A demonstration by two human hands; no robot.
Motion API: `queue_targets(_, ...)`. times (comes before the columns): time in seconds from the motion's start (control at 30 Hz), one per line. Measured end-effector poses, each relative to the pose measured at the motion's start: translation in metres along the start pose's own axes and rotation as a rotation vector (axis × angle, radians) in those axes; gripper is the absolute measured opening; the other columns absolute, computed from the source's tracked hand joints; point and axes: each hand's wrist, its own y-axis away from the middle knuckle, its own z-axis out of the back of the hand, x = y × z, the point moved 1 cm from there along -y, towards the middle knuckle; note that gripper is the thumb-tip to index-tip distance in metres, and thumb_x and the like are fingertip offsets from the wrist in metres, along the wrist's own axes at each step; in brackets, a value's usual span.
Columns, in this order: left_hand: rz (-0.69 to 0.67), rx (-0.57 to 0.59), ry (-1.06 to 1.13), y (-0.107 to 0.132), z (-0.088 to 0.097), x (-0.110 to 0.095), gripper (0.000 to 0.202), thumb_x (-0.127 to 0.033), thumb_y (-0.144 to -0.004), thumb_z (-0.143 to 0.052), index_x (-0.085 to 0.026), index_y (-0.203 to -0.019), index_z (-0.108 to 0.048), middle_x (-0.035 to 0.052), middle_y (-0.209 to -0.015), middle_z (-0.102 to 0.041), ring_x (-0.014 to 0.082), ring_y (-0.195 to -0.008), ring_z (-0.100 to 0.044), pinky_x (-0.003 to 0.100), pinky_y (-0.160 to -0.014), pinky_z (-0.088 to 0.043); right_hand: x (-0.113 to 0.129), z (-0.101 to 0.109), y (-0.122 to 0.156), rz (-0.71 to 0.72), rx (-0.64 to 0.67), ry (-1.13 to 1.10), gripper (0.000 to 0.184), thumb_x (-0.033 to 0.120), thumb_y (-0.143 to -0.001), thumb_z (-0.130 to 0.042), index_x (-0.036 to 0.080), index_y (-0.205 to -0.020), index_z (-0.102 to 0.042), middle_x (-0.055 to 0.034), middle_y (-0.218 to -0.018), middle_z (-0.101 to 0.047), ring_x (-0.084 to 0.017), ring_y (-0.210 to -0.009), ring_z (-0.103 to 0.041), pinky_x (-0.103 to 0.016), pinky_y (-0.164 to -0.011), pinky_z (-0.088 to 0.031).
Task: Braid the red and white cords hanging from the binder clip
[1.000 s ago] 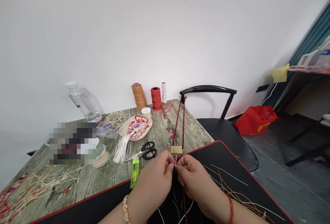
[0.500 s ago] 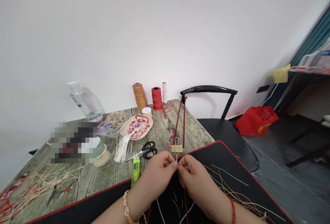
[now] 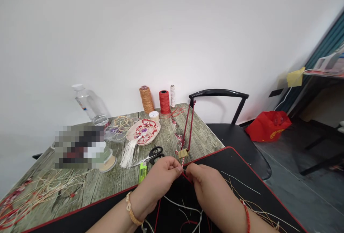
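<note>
A short red-and-white braided cord (image 3: 183, 161) hangs from a gold binder clip (image 3: 183, 153), which a dark red cord (image 3: 191, 125) ties to the chair back. My left hand (image 3: 168, 172) pinches the lower end of the braid between thumb and forefinger. Close on its right, my right hand (image 3: 208, 181) is closed, with a strand running between the two hands; its fingertips are partly hidden. Loose white strands (image 3: 185, 206) and red ones trail below over the black mat (image 3: 172, 194).
Black-handled scissors (image 3: 155, 154) and a green lighter (image 3: 142, 172) lie left of my hands. Behind are a pink plate (image 3: 158, 129) with a tasselled cord piece, an orange spool (image 3: 146, 99), a red spool (image 3: 164, 102) and a water bottle (image 3: 92, 106). A black chair (image 3: 233, 143) stands at right.
My right hand has moved slightly right and turned, drawing a strand away from the braid. The clip has tilted. My left hand stays pinched and shifts slightly left.
</note>
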Motion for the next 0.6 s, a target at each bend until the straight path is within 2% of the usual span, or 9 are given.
queue_targets(0.07,0.024,0.006,0.025,0.002,0.001,-0.002,0.018,-0.035,-0.071,-0.058,-0.019,-0.066,-0.051,-0.0104,-0.050,-0.038,0.0084,-0.048,-0.026,0.025,-0.051,-0.018,0.000,-0.001,-0.001,0.012,-0.005,-0.004,0.029,0.007,-0.085,-0.039,0.019,-0.073,-0.063,-0.0049,-0.073,-0.067,-0.017,-0.064,-0.058,-0.028,-0.062,-0.040)
queue_targets(0.17,0.080,0.032,0.061,0.006,0.001,-0.005,0.016,-0.034,-0.073,-0.056,-0.021,-0.068,-0.050,-0.0131,-0.045,-0.031,0.0074,-0.043,-0.020,0.025,-0.048,-0.013,0.002,-0.005,-0.003,0.011,-0.015,-0.164,0.028,0.010,-0.085,-0.045,0.021,-0.078,-0.070,-0.0041,-0.079,-0.070,-0.018,-0.071,-0.062,-0.028,-0.068,-0.043)
queue_targets(0.33,0.140,0.038,0.121,0.009,-0.002,-0.006,0.013,-0.030,-0.076,-0.055,-0.021,-0.069,-0.048,-0.0143,-0.044,-0.030,0.0061,-0.041,-0.017,0.025,-0.047,-0.011,-0.003,-0.016,-0.009,-0.135,0.010,-0.448,0.022,0.017,-0.082,-0.053,0.021,-0.072,-0.071,-0.0004,-0.068,-0.069,-0.017,-0.065,-0.062,-0.026,-0.060,-0.042)
queue_targets(0.43,0.081,-0.006,0.088,0.005,-0.003,-0.001,0.015,-0.028,-0.075,-0.057,-0.020,-0.067,-0.049,-0.0134,-0.045,-0.033,0.0059,-0.042,-0.021,0.025,-0.048,-0.014,-0.006,-0.015,-0.009,-0.169,-0.071,-0.439,0.017,0.016,-0.080,-0.057,0.019,-0.067,-0.068,-0.0016,-0.069,-0.065,-0.017,-0.066,-0.059,-0.028,-0.063,-0.043)
queue_targets(0.5,0.048,-0.027,0.074,0.003,-0.002,0.003,0.015,-0.028,-0.075,-0.057,-0.020,-0.065,-0.049,-0.0124,-0.047,-0.036,0.0062,-0.044,-0.024,0.024,-0.049,-0.016,-0.005,-0.011,-0.005,-0.105,-0.160,-0.375,0.015,0.012,-0.078,-0.060,0.019,-0.066,-0.066,-0.0033,-0.079,-0.062,-0.018,-0.077,-0.058,-0.030,-0.072,-0.044)
queue_targets(0.6,0.051,-0.041,0.070,0.000,-0.002,0.006,0.015,-0.026,-0.074,-0.057,-0.020,-0.063,-0.048,-0.0124,-0.046,-0.035,0.0063,-0.043,-0.025,0.024,-0.049,-0.016,0.004,-0.003,0.003,0.031,-0.284,-0.222,0.017,0.007,-0.078,-0.057,0.019,-0.067,-0.063,-0.0055,-0.095,-0.059,-0.021,-0.093,-0.053,-0.036,-0.084,-0.040)
